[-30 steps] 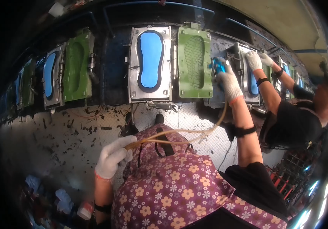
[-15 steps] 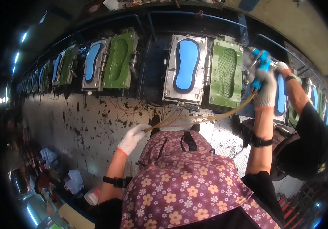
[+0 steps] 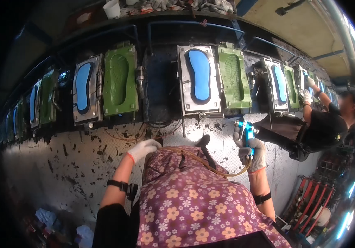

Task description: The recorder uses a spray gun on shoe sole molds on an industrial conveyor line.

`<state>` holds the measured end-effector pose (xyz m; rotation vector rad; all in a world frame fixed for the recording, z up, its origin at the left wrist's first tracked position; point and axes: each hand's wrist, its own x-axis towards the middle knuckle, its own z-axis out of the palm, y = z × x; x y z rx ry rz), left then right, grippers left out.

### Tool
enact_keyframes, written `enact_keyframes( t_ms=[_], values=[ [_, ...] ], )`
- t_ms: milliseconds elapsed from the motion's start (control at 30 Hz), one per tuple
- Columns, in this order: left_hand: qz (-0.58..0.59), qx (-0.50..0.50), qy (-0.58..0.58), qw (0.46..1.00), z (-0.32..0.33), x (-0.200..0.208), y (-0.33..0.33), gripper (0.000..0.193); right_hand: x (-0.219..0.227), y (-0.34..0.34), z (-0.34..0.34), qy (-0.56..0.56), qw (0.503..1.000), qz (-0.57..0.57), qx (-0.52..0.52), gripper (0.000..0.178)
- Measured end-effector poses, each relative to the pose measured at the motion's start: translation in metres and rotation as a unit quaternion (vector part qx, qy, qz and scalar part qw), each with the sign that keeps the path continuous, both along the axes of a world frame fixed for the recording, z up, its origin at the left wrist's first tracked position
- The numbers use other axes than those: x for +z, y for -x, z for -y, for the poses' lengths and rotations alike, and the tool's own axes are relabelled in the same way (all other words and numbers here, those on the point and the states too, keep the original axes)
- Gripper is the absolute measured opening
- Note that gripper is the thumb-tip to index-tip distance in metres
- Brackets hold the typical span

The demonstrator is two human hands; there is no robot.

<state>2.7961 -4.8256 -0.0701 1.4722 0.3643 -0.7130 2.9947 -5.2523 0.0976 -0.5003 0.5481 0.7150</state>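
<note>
Closed around the grip of a blue spray gun is my right hand, in a grey-white knit glove. It is low in front of the moulds, right of my apron. Thin yellowish hoses run from the gun's base across the apron to my left hand, gloved in white and closed around them. Straight ahead lies an opened mould: a metal half bearing a blue sole-shaped piece with a dark rim, and a green half with a treaded sole hollow.
More opened moulds, such as a green one, line the bench to both sides. A co-worker in black reaches over moulds at right. Blue rails run behind the row. Red bars stand lower right; the metal floor is spotted dark.
My right hand has drawn the spray gun back from the right-hand moulds toward my body. My view has turned right. The co-worker now appears farther along the row. My left hand keeps the hoses.
</note>
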Motion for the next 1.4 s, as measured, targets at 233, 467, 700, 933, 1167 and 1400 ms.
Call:
enact_keyframes(
  t_ms=[233, 467, 700, 933, 1167, 1400],
  values=[
    [0.028, -0.042, -0.171, 0.984, -0.008, -0.076, -0.078, 0.046, 0.042, 0.053, -0.005, 0.105, 0.993, 0.03, -0.044, 0.071],
    [0.079, 0.004, -0.546, 0.834, -0.026, -0.139, -0.184, 0.057, 0.09, 0.057, -0.038, 0.253, 0.966, 0.058, 0.013, 0.088],
    [0.002, -0.078, -0.592, 0.802, -0.019, -0.173, -0.215, 0.05, 0.116, 0.05, -0.032, 0.343, 0.935, 0.072, 0.047, 0.096],
    [-0.012, -0.154, -0.598, 0.786, -0.014, -0.15, -0.22, 0.035, 0.126, 0.027, -0.012, 0.348, 0.932, 0.083, 0.054, 0.094],
    [0.02, -0.3, -0.545, 0.782, 0.001, -0.139, -0.159, 0.027, 0.139, -0.006, 0.024, 0.296, 0.949, 0.09, 0.066, 0.098],
    [-0.113, -0.576, -0.402, 0.702, -0.048, -0.081, 0.055, 0.046, 0.132, -0.028, 0.069, 0.276, 0.957, 0.084, -0.005, 0.095]
  ],
)
